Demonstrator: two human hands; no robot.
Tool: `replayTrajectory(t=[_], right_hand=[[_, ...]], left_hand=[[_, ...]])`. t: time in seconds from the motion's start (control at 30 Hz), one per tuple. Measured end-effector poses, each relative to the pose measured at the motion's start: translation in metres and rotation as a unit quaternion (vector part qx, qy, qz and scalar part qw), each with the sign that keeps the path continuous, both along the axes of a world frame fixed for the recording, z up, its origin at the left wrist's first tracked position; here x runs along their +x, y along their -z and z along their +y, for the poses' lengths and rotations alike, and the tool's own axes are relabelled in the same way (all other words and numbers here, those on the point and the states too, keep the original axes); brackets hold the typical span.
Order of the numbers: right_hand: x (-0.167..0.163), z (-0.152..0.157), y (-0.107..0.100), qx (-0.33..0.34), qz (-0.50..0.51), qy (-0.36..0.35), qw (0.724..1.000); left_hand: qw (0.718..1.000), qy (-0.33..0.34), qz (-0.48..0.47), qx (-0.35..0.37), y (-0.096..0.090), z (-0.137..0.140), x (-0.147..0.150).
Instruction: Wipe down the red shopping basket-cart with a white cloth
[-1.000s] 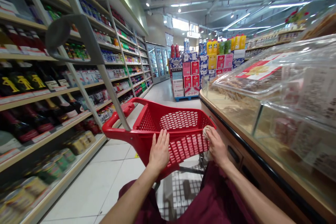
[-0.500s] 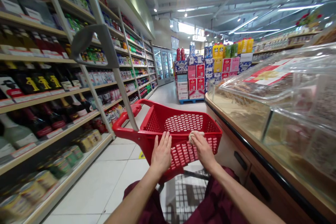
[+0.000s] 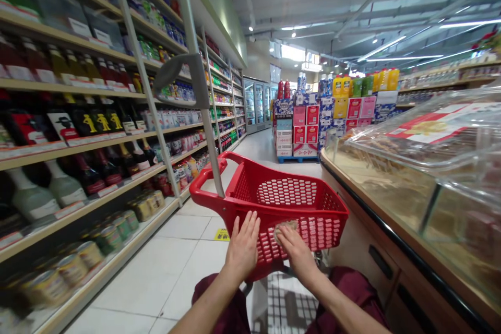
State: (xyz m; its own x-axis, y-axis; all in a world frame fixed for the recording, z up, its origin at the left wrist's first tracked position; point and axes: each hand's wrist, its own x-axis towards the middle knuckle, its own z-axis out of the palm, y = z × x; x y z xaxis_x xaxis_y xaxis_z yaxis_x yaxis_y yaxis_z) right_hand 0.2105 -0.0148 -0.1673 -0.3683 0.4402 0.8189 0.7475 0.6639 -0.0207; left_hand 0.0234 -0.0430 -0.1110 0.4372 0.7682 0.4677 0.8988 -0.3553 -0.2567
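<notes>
Red plastic shopping-cart basket [image 3: 270,213] lies straight ahead of our fingers, its long side running left to right; our right hand [image 3: 298,253] grips a bunched beige cloth [image 3: 278,231] against it, under the fingertips; our left hand [image 3: 242,250], nearer the cart handle [image 3: 199,186], lies flat, fingers straight, holding nothing.

White floor tiles [image 3: 172,276] bear a red shopping cart [image 3: 274,212], a yellow floor sticker [image 3: 222,234], drinks shelving [image 3: 144,81] along the left edge and a display counter [image 3: 354,235] along the right.
</notes>
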Motion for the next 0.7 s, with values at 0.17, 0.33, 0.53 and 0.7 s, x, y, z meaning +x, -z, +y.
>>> replayTrajectory(t=[0.17,0.33,0.53,0.7], right_hand=[[-0.025,0.006,-0.024,0.008,0.026,-0.038,0.999],[-0.039,0.002,-0.007,-0.014,-0.027,-0.048,0.998],[-0.069,0.001,-0.037,-0.002,0.005,-0.085,0.996],[-0.078,-0.002,-0.028,-0.02,-0.036,-0.095,0.995]], left_hand=[[0.998,0.005,-0.036,0.047,0.001,-0.006,-0.019],[0.996,-0.003,-0.044,0.084,0.003,-0.014,-0.04],[0.992,-0.043,-0.057,0.099,0.008,-0.018,-0.06],[0.991,-0.063,-0.072,0.098,0.01,-0.019,-0.075]])
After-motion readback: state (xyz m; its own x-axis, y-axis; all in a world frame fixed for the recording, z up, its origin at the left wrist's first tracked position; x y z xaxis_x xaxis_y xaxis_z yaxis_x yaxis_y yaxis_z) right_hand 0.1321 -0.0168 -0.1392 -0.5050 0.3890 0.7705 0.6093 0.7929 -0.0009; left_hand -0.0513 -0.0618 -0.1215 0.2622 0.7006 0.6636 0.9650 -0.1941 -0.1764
